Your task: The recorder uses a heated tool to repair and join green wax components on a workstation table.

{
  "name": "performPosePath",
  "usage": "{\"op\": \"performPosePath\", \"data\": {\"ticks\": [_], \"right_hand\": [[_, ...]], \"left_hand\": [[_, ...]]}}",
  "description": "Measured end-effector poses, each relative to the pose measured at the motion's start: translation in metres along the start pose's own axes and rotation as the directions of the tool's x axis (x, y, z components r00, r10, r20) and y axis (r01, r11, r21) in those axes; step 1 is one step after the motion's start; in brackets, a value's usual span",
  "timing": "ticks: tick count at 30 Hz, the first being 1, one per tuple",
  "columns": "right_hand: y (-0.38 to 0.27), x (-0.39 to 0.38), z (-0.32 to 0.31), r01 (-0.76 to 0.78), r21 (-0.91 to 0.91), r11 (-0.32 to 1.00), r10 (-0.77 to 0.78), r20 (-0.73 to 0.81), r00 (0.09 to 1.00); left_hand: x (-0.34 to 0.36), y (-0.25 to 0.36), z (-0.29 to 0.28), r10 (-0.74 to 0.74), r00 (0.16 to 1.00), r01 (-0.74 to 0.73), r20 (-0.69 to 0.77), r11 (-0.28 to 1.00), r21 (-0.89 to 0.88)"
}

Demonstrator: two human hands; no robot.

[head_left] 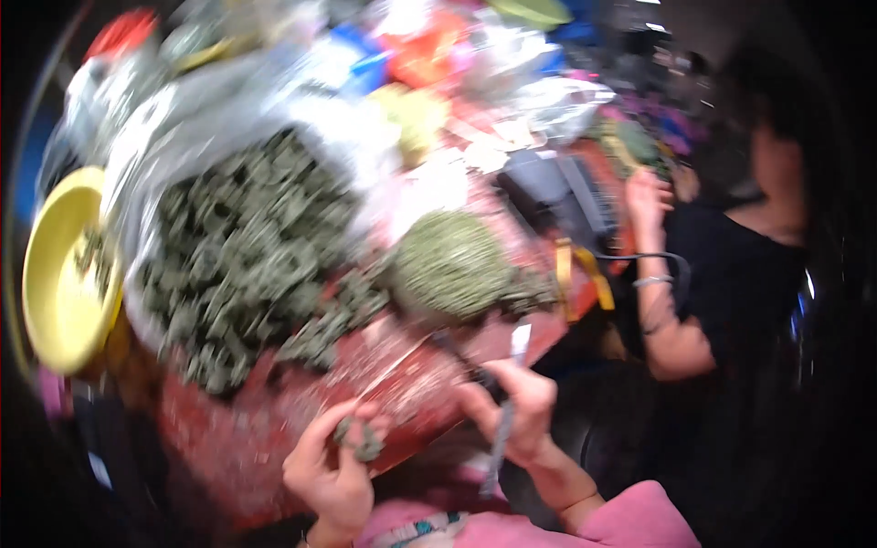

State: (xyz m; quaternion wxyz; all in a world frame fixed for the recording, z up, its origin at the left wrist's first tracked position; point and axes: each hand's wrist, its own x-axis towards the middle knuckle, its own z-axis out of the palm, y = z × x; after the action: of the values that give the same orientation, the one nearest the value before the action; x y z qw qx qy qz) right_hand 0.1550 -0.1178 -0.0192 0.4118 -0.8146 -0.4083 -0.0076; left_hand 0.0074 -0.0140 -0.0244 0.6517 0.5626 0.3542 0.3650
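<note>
At the near edge of the red table, my left hand (331, 470) pinches a small grey-green piece (362, 440), its kind blurred. A pale thread (395, 370) runs from near these fingers toward the middle of the table. My right hand (523, 406) is closed around a slim tool with a dark end and a grey strip (501, 443); motion blur hides its kind. Farther off sits a ball of green cord (451, 265). To its left, many grey-green pieces (251, 247) spill from a clear plastic bag (137, 151) onto the table.
A yellow basin (68, 310) stands tilted at the far left. Plastic bags and an orange bundle (427, 50) crowd the back. Beyond the ball is a dark grey box-like object (557, 187). A person in black (731, 283) sits at the right, one hand (649, 196) by the table.
</note>
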Motion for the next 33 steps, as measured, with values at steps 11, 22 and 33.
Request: {"op": "performPosePath", "data": {"ticks": [11,22,33], "right_hand": [[-0.008,-0.018,0.009,-0.007,0.057,0.998,-0.006,0.227,0.974],[-0.007,-0.021,0.005,0.052,0.024,0.998,-0.057,0.279,0.959],[-0.004,-0.018,0.004,0.015,0.067,0.998,-0.034,0.298,0.954]], "left_hand": [[0.011,-0.005,-0.018,0.156,0.979,-0.178,0.132,0.968,0.176],[0.011,-0.003,-0.019,0.197,0.969,-0.227,0.149,0.948,0.221],[0.012,-0.003,-0.017,0.261,0.957,-0.287,0.124,0.912,0.293]]}}
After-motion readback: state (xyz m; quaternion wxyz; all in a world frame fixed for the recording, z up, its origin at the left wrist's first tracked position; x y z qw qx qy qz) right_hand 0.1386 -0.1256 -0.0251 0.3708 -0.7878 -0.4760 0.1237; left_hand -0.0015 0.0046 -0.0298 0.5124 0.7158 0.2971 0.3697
